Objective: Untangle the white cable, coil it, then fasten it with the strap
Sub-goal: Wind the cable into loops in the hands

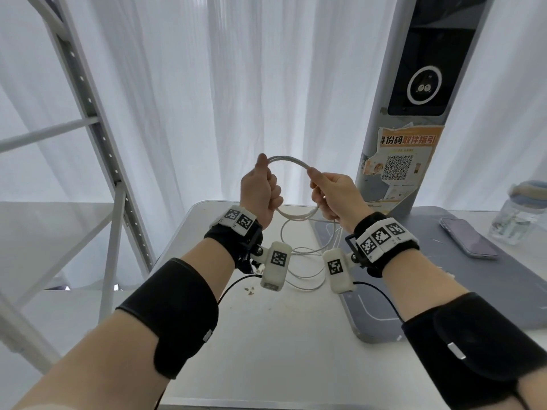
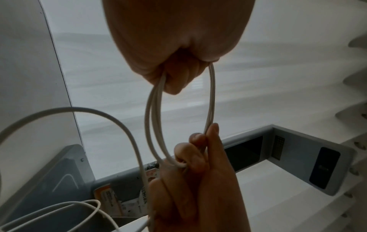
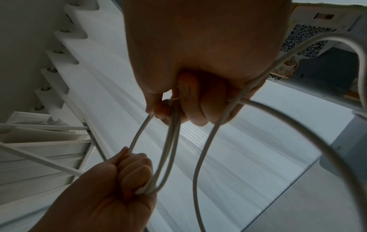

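Above the table I hold a small coil of white cable (image 1: 288, 160) between both hands. My left hand (image 1: 260, 186) grips the coil's left side in a fist, thumb up on the top arc. My right hand (image 1: 328, 192) grips its right side with curled fingers. In the left wrist view the cable (image 2: 152, 119) runs as several loops from my left hand (image 2: 178, 51) down to my right hand (image 2: 200, 169). The right wrist view shows the cable (image 3: 170, 141) between my right hand (image 3: 198, 66) and left hand (image 3: 123, 180). Loose cable (image 1: 306, 263) hangs down onto the table. No strap is in view.
The white table (image 1: 266, 335) carries a grey mat (image 1: 414, 261) on its right half. A phone (image 1: 467, 238) lies on the mat, and a glass jar (image 1: 521, 214) stands at the far right. A pillar with a QR poster (image 1: 408, 161) rises behind; a white metal rack (image 1: 88, 128) stands left.
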Available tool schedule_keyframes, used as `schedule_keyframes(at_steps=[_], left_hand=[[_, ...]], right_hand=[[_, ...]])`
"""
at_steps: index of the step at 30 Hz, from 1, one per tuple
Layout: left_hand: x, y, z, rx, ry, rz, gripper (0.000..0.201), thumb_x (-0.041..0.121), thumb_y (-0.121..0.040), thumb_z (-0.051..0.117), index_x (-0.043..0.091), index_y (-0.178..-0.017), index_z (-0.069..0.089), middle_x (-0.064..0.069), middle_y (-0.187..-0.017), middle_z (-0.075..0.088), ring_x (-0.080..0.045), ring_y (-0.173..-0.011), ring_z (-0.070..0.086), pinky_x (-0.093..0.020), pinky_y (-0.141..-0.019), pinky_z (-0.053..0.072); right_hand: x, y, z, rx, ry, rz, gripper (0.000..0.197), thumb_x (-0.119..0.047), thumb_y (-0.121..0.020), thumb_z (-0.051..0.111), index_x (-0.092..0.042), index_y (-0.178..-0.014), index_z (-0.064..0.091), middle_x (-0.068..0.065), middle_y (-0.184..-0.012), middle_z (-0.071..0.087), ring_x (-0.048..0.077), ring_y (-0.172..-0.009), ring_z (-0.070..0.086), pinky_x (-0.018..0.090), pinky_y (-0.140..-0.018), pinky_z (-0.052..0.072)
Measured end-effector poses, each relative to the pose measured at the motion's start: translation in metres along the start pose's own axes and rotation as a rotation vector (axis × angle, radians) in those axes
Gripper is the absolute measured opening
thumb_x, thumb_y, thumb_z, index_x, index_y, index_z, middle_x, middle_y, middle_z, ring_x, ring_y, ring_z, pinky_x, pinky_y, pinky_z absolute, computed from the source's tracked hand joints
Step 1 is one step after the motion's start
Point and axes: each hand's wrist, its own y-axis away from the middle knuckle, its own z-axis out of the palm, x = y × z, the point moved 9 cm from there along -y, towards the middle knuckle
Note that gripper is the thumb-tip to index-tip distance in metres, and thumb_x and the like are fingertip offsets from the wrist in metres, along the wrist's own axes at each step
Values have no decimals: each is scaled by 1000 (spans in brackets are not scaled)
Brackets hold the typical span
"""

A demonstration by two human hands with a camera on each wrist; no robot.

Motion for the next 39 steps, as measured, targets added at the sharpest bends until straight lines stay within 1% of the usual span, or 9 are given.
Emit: schedule_keyframes(at_steps=[8,12,15,19,22,25,28,34,39], left_hand=[[16,-7,-9,150,176,85,46,40,-105,45,21,-66,30,7,-51,24,-10,-39,17,-21,-37,16],[1,-6,-4,100,122,4,48,40,-106,43,22,-64,28,7,-50,22,-10,-39,16,-22,-37,15],[-14,-1,1,44,89,-59,49,43,-103,49,22,-63,29,6,-51,21,-10,-40,16,-22,-36,18],[-19,4,8,-9,19,-54,35,30,-98,63,20,-73,40,5,-54,25,-10,-42,22,-22,-41,23],[-20,6,8,43,71,-78,32,26,-100,58,19,-73,42,5,-51,25,-11,-41,21,-23,-41,20],[-18,7,9,85,154,-56,30,27,-102,54,19,-76,42,6,-49,22,-11,-40,18,-22,-39,19],[-15,6,8,113,219,-26,31,29,-103,53,18,-76,42,5,-51,20,-11,-41,17,-22,-38,20],[-8,1,-1,161,282,-1,38,27,-102,54,20,-68,38,5,-51,20,-11,-41,17,-22,-38,20],[-6,-1,-1,95,178,-62,34,25,-102,53,20,-72,38,6,-49,21,-10,-39,17,-20,-37,16]], right_hand=[[3,4,14,-130,-31,-23,29,-36,-105,53,-10,-92,60,3,-72,64,13,-36,32,23,-40,19],[2,1,12,-66,-100,8,27,-30,-109,45,-14,-89,52,1,-65,53,11,-40,29,21,-41,20],[-1,-2,8,0,-143,-2,28,-30,-110,42,-16,-87,49,-3,-60,44,8,-39,26,19,-39,20],[0,-3,-2,102,-113,-36,22,-30,-106,52,-17,-88,55,-5,-60,48,8,-40,32,22,-39,27],[2,-3,-4,117,-182,-21,15,-23,-101,62,-14,-91,66,-2,-61,49,8,-42,33,22,-40,29],[5,-3,0,74,-232,19,19,-23,-101,63,-9,-93,72,0,-61,54,9,-45,34,21,-43,32],[4,-2,6,26,-212,21,21,-24,-102,62,-8,-92,72,3,-66,63,10,-47,34,22,-45,34],[7,4,15,-33,-162,22,21,-25,-101,63,-7,-91,67,2,-73,68,13,-50,36,27,-48,35],[2,6,10,-37,-270,7,16,-23,-98,67,-10,-89,65,3,-82,69,10,-48,36,23,-44,30]])
